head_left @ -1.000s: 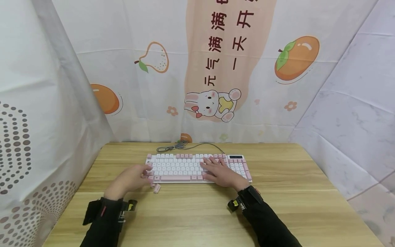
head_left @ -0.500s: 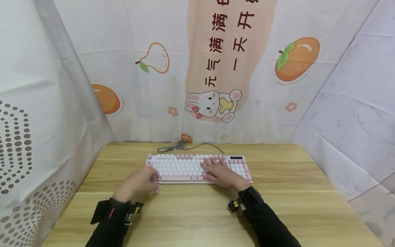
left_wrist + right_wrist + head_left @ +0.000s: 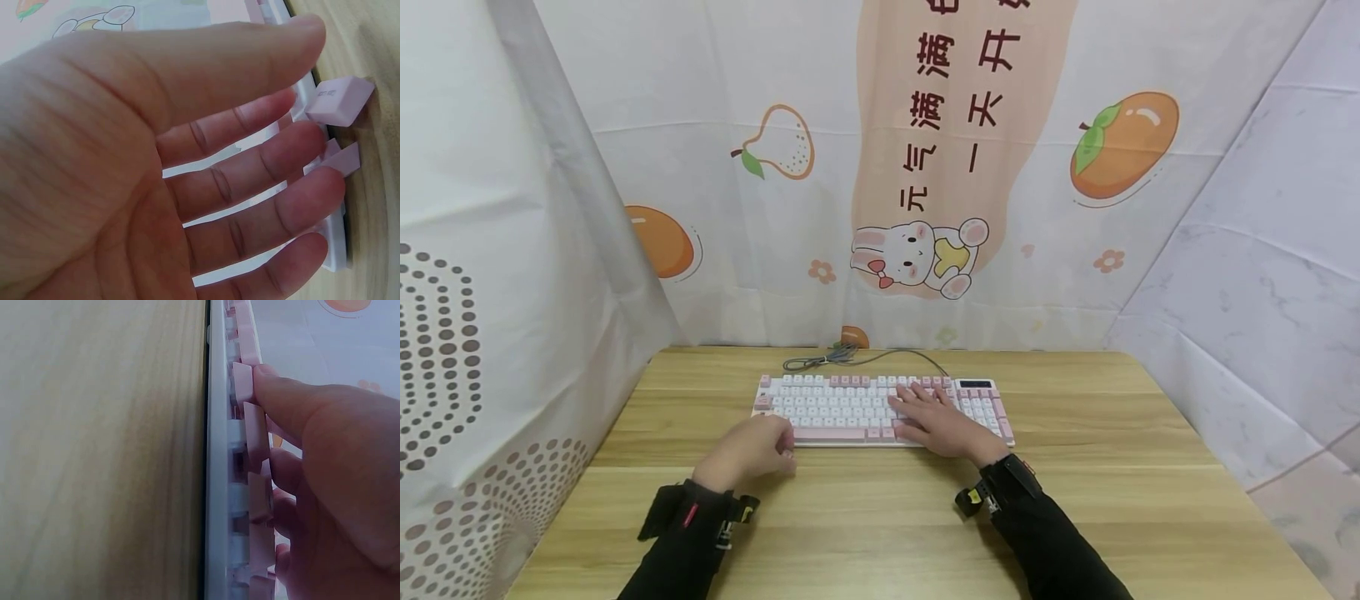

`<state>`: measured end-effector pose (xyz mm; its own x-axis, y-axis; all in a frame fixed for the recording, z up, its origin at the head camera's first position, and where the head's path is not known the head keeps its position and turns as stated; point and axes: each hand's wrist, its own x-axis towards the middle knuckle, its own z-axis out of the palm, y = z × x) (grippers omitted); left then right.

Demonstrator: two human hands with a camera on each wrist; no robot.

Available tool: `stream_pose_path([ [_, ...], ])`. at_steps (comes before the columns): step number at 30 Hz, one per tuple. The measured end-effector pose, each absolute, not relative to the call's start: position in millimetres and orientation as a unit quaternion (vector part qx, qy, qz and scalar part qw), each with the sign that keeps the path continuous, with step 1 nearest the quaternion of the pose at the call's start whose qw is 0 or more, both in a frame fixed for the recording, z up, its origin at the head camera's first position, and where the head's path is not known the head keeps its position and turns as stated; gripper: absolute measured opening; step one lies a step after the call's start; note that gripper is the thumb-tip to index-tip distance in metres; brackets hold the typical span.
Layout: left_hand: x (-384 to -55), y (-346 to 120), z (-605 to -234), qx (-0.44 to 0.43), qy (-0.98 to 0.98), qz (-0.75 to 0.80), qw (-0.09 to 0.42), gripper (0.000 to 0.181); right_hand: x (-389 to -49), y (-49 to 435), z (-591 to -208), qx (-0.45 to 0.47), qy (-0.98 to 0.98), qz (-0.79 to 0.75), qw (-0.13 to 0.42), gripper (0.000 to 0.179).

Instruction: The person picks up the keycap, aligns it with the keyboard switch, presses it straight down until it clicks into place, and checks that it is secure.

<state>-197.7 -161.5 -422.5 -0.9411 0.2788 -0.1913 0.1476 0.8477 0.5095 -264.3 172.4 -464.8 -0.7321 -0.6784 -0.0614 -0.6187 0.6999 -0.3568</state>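
A white-and-pink keyboard [image 3: 835, 408] lies flat on the wooden table. My left hand [image 3: 752, 450] is at its front left corner, covering that corner in the head view. In the left wrist view the fingers [image 3: 250, 162] are loosely bent, thumb apart, with nothing between them. A loose pink keycap [image 3: 340, 103] lies just past the thumb tip at the keyboard's edge, and a second pink keycap [image 3: 344, 158] shows beyond the fingertips, partly hidden. My right hand [image 3: 943, 421] rests spread over the right-middle keys, its thumb [image 3: 284, 394] touching a pink key on the front row.
A grey cable [image 3: 827, 357] lies bundled behind the keyboard and runs to its back edge. Behind the table [image 3: 865, 525] hangs a printed curtain [image 3: 775, 242]. More sheeting closes off the left and right sides.
My left hand has moved right and slightly toward the front, from the keyboard's left end to its front left corner, now hiding the loose keycaps in the head view. The right hand stays put.
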Motion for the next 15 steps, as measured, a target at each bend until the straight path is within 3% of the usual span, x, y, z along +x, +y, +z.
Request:
stream_pose_path([
  [15,-197.4,-159.7,-424.1,0.114,0.957,0.232,0.133,0.025,-264.1,171.5,-463.7,-0.352,0.918,-0.157,0.094,0.057],
])
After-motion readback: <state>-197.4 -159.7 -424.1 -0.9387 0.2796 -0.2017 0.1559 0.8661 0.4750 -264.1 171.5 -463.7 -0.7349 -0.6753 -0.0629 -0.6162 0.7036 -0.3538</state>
